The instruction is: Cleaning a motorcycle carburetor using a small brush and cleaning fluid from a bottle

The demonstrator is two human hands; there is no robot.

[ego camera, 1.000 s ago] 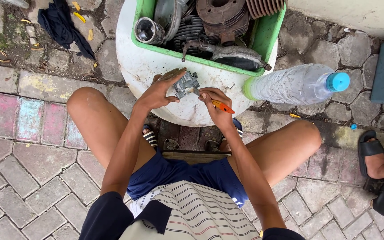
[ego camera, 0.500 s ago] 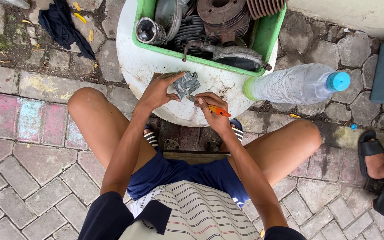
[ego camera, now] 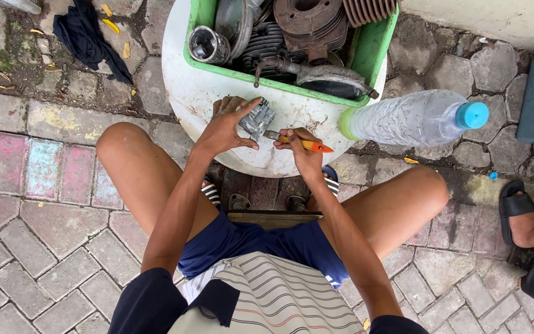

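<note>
The small grey metal engine part (ego camera: 256, 120), blocky and ridged with dull, grimy faces, sits in the left hand (ego camera: 228, 128), whose thumb and fingers close around its sides and hold it just above the near edge of the round white tabletop (ego camera: 200, 93). The right hand (ego camera: 299, 150) is closed around an orange-handled brush (ego camera: 298, 143), gripping it like a pen, with the brush's metal ferrule and tip touching the part's right side. Behind the hands, a green plastic tray (ego camera: 373, 43) rests on the tabletop and is filled with rusty and dark engine pieces, among them a finned cylinder (ego camera: 307, 18) and a shiny piston (ego camera: 208, 44). A clear plastic bottle (ego camera: 412, 117) with a blue cap lies on its side at the tabletop's right edge. The ground is grey and faded coloured paving stone; a dark cloth (ego camera: 88, 37) lies crumpled at the upper left, and another person's sandalled foot (ego camera: 517, 213) shows at the right.
</note>
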